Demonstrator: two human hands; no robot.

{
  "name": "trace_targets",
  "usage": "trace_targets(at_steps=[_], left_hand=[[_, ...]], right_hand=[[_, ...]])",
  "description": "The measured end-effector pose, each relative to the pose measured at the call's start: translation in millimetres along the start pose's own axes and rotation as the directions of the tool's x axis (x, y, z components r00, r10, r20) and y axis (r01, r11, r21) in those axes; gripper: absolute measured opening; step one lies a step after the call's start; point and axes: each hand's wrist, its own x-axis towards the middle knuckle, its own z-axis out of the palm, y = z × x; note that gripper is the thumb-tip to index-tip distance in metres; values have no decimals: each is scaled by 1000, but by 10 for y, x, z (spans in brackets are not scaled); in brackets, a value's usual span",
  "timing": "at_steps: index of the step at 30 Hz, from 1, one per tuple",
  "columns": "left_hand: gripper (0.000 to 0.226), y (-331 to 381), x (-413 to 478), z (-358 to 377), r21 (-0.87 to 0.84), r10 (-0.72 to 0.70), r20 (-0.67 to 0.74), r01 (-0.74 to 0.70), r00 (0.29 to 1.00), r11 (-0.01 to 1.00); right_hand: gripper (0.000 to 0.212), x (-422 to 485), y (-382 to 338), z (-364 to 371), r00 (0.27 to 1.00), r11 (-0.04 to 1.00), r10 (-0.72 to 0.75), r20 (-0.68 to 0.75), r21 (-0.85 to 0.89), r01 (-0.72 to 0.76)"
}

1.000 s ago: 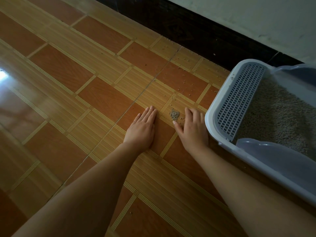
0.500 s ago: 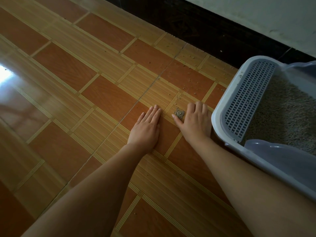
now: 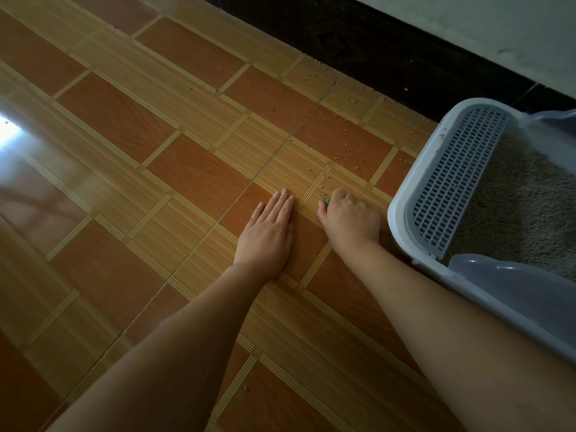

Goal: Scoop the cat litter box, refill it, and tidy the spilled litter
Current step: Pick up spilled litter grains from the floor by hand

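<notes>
A white litter box (image 3: 402, 194) with a grid step (image 3: 461, 169) and pale litter (image 3: 517, 201) inside stands at the right. My left hand (image 3: 268, 232) lies flat on the tiled floor, fingers straight and together. My right hand (image 3: 350, 215) is beside the box's left end, fingers curled over a small grey pile of spilled litter (image 3: 325, 201), of which only a bit shows at the fingertips. Loose grains (image 3: 347, 132) lie scattered on the tiles beyond the hands, toward the wall.
A dark skirting (image 3: 358, 42) runs under the white wall at the back. The glossy tiled floor (image 3: 124, 151) spreads out to the left. A translucent grey guard (image 3: 514, 285) rims the box's near side. A few grains (image 3: 247, 391) lie near my left forearm.
My right hand's fingers have curled down over the small litter pile, hiding most of it. My left hand has stayed flat in place. The view has shifted slightly.
</notes>
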Motion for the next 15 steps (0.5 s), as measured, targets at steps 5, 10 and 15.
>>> trace_targets(at_steps=[5,10,15], left_hand=[[53,21,-4,-19,-17,-14,7,14,1000,1000],[54,60,19,-64,-127,-43,2,43,999,991],[45,120,54,-192,-482,-265,-88,192,960,855]], right_hand=[[38,-8,-46,-38,999,999,-26,43,-40,27],[34,3,-46,-122,994,997,-65,91,-47,69],[34,12,-24,-165,989,998,-70,128,18,68]])
